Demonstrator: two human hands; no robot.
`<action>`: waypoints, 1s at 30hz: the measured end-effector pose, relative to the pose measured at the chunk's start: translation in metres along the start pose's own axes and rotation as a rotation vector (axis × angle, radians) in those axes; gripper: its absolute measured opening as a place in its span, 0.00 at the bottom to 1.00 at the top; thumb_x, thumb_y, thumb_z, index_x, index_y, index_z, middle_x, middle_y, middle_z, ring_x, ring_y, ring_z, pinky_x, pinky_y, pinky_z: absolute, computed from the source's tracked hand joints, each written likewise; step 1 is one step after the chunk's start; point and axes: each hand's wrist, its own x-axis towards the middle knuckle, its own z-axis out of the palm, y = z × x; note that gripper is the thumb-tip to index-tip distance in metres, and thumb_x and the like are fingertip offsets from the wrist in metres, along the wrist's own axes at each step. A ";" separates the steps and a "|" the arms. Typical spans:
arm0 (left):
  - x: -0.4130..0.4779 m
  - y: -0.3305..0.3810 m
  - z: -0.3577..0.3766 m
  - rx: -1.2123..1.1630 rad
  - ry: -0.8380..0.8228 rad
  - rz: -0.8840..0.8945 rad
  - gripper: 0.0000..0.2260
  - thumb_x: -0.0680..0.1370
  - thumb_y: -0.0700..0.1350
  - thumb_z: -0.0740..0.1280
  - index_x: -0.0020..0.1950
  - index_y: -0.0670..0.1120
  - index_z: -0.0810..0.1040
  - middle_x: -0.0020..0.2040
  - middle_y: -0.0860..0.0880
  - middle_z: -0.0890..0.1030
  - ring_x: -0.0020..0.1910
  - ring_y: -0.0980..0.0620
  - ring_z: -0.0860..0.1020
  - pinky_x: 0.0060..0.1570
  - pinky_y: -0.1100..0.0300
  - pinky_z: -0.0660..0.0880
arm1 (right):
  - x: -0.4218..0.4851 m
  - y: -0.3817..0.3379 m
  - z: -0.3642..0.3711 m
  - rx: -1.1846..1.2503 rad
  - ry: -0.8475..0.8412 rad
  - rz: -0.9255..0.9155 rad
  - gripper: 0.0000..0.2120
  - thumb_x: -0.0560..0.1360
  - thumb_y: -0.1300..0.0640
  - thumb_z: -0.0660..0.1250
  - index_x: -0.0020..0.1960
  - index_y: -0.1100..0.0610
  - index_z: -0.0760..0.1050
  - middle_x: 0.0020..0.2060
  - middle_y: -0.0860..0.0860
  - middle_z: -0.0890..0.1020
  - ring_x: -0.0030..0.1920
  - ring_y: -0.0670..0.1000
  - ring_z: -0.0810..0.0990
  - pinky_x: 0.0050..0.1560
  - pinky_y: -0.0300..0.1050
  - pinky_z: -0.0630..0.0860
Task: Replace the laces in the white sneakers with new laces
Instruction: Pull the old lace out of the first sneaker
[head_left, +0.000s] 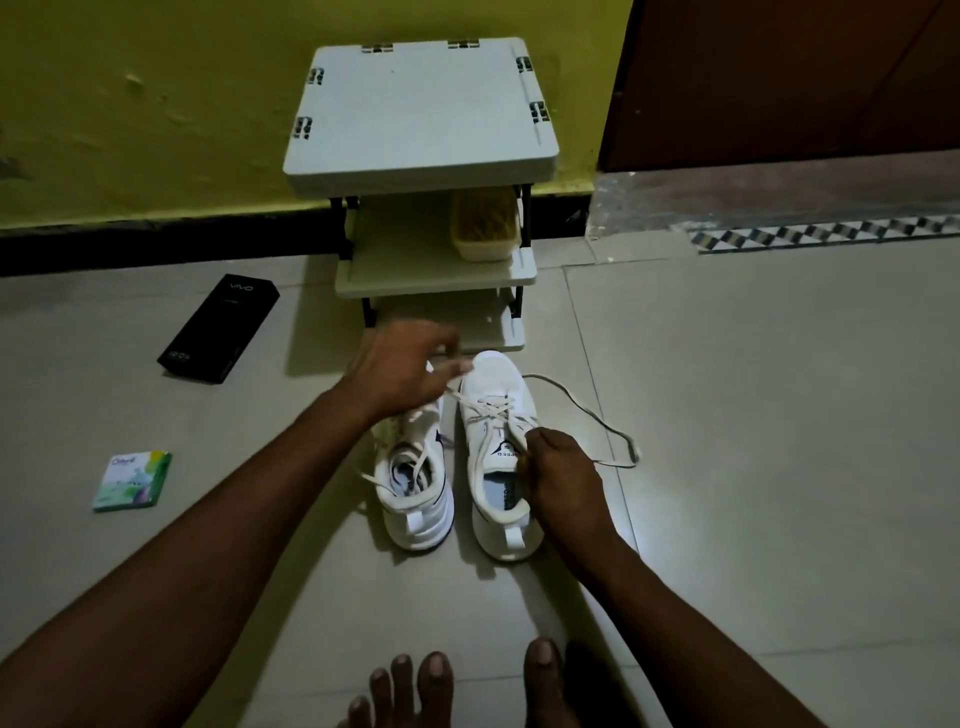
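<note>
- On the smooth, pale tile floor (727, 415), in the middle of the view, 2 white sneakers stand side by side and almost touch.
- Both are long and rounded. Their toes point to 12 o'clock and their heels to 6 o'clock, so each one's long line runs straight away from the person.
- The right sneaker (491, 374) has a soft-looking top and a flat, off-white lace (597, 415) crossed over its front.
- The left hand (400, 369) is at 12 o'clock from the left sneaker (415, 519). Its thumb and fingertips pinch 1 end of the lace and hold it up off the shoe. This hand is a bit blurry.
- The right hand (558, 473) is at the tongue of the right sneaker, fingers curled, pinching the other part of the lace.
- From there the lace runs out to 3 o'clock and lies in a loose loop on the floor.
- The left sneaker has its own loose lace lying in its open top.
- At 12 o'clock stands a small white plastic rack (415, 114) with flat square shelves and thin dark legs. A cream tub (485, 226) sits on 1 shelf.
- At 10 o'clock lies a long black box (218, 330).
- At 9 o'clock lies a small green box (132, 480).
- Bare toes (415, 686) show at 6 o'clock.
</note>
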 end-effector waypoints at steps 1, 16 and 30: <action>-0.005 0.001 0.003 0.211 -0.147 0.014 0.15 0.78 0.67 0.65 0.50 0.58 0.82 0.46 0.54 0.78 0.43 0.53 0.76 0.40 0.57 0.67 | 0.000 -0.001 0.000 -0.001 -0.003 -0.003 0.07 0.74 0.60 0.65 0.52 0.56 0.76 0.52 0.54 0.79 0.53 0.57 0.78 0.43 0.49 0.76; -0.005 0.039 0.033 -1.170 0.196 -0.529 0.13 0.68 0.29 0.67 0.29 0.45 0.74 0.35 0.46 0.72 0.31 0.61 0.74 0.39 0.62 0.70 | 0.005 -0.014 -0.003 -0.071 -0.033 -0.027 0.04 0.72 0.66 0.63 0.46 0.60 0.73 0.48 0.58 0.78 0.48 0.63 0.78 0.38 0.47 0.67; -0.009 0.042 0.050 -0.277 -0.317 -0.200 0.02 0.73 0.48 0.71 0.44 0.52 0.83 0.41 0.51 0.84 0.43 0.53 0.79 0.43 0.60 0.72 | 0.004 -0.012 -0.001 -0.038 0.026 0.026 0.13 0.74 0.63 0.64 0.58 0.61 0.76 0.53 0.58 0.79 0.54 0.60 0.78 0.45 0.48 0.73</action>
